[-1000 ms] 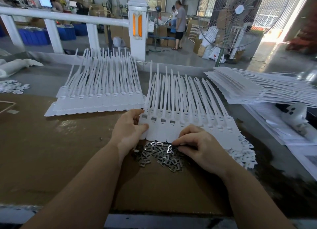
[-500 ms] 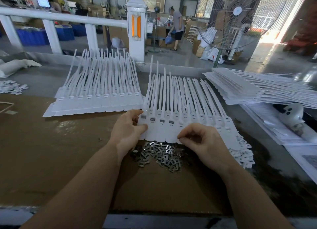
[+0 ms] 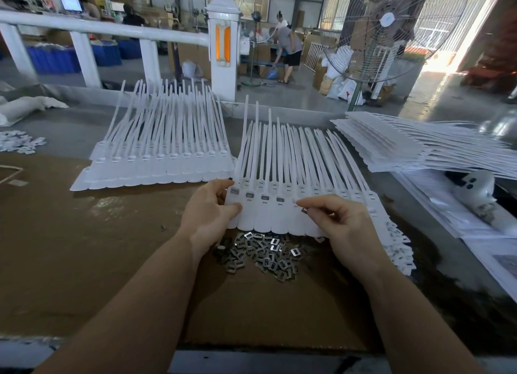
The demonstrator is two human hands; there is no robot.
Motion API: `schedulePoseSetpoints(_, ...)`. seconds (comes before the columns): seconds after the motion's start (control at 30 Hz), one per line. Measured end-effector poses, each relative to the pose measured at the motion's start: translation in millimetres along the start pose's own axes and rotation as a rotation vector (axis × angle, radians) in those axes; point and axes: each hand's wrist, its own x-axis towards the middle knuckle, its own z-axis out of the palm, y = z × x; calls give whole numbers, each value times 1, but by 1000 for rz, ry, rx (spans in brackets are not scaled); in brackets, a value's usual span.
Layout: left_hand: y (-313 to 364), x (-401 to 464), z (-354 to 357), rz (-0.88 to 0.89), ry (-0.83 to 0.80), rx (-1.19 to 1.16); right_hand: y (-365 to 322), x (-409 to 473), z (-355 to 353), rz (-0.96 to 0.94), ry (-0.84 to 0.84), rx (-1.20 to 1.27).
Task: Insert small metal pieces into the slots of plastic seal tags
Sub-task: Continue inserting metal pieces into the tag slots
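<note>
A sheet of joined white plastic seal tags (image 3: 316, 177) lies in front of me, its long tails pointing away. Several slots at its left end hold metal pieces (image 3: 264, 197). My left hand (image 3: 208, 215) grips the sheet's left edge between thumb and fingers. My right hand (image 3: 340, 222) hovers over the tag heads just right of the filled slots, pinching a small metal piece between thumb and forefinger. A loose pile of small metal pieces (image 3: 260, 252) lies on the brown cardboard (image 3: 84, 247) below the sheet, between my wrists.
A second stack of tag sheets (image 3: 156, 161) lies to the left, a taller stack (image 3: 419, 147) to the right. White scraps (image 3: 398, 250) lie by the sheet's right corner. A white railing (image 3: 112, 35) and a standing fan (image 3: 389, 29) are beyond the table.
My right hand lifted from the metal pile up onto the tag heads with a piece pinched. My left hand kept its hold on the sheet's left edge.
</note>
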Motion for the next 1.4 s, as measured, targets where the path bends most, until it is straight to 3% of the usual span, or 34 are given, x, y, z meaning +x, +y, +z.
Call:
schedulePoseSetpoints(0.2,0,1,1,9,14,28,-1,15,-7,71,64,-125)
schedulePoseSetpoints(0.7,1,1,0,-3,11,35,-6,51,2,203,-115,-387)
schedulePoseSetpoints(1.13,0,2,1,-16,13,6,-6,62,8,287,-157,-446)
schedulePoseSetpoints(1.4,0,1,0,-5,12,22,0,60,4,236,-65,-401)
